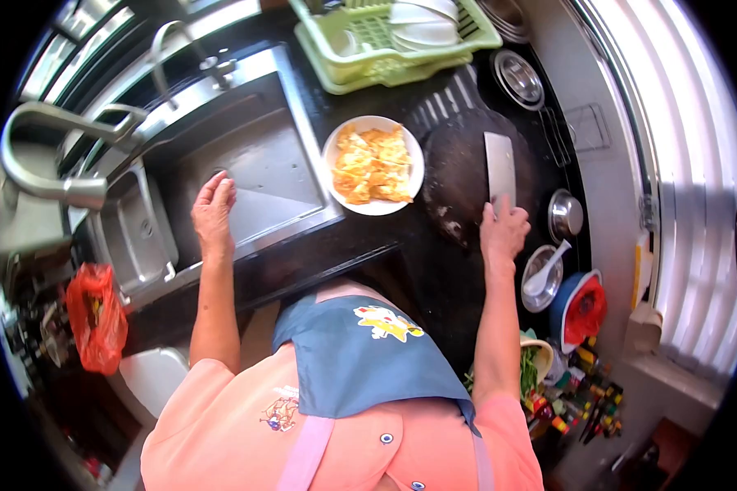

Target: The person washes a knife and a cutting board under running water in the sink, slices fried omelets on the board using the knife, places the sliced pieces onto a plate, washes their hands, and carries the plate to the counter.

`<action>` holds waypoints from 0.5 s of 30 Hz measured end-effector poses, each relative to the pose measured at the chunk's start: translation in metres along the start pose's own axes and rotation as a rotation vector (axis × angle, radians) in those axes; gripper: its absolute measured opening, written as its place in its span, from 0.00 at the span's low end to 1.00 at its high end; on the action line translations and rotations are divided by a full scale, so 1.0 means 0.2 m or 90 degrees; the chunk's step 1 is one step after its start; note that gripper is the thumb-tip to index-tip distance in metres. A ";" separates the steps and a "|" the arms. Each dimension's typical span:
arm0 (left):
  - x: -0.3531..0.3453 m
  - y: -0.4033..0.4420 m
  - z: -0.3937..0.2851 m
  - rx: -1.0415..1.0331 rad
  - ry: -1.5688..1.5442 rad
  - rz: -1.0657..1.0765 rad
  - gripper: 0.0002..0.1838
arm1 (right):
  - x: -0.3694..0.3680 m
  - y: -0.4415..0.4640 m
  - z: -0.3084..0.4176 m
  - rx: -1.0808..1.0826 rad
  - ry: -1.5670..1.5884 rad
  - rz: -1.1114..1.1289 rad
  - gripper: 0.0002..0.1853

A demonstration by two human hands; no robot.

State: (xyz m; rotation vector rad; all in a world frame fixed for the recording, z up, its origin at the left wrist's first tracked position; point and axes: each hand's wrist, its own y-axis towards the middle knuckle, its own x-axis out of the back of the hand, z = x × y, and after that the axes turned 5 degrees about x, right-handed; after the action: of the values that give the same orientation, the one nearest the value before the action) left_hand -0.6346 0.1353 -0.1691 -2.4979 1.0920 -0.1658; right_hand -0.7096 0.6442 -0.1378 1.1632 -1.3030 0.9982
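My right hand point(505, 233) is closed round the handle of a cleaver point(500, 164). Its broad blade points away from me over a dark round chopping board point(458, 176); I cannot tell whether it touches the board. Over the sink point(258, 143), my left hand point(214, 209) is raised with its fingers curled together and nothing visible in them. Between my hands, a white plate point(374, 209) of golden fried egg pieces point(373, 164) stands on the black counter, left of the board.
A green dish rack point(368, 74) with white bowls point(426, 29) stands behind the plate. Steel bowls point(518, 79) and a white spoon point(546, 268) line the right side. Taps point(57, 155) rise at the left, near a red plastic bag point(97, 319). Bottles point(581, 393) crowd the lower right.
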 end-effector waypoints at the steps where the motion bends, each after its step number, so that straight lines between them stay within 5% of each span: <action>1: 0.04 -0.04 -0.01 -0.008 -0.006 -0.021 0.16 | -0.01 -0.01 -0.02 0.022 0.021 -0.071 0.27; 15: 0.65 -0.81 -0.17 -0.114 -0.027 -0.113 0.13 | 0.27 -0.52 0.54 0.309 0.539 -0.196 0.25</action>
State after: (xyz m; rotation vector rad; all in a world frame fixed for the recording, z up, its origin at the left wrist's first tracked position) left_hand -0.4443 0.1284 -0.0790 -2.7446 0.9037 -0.0672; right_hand -0.6234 0.5152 -0.0987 1.0518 -0.2075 1.3969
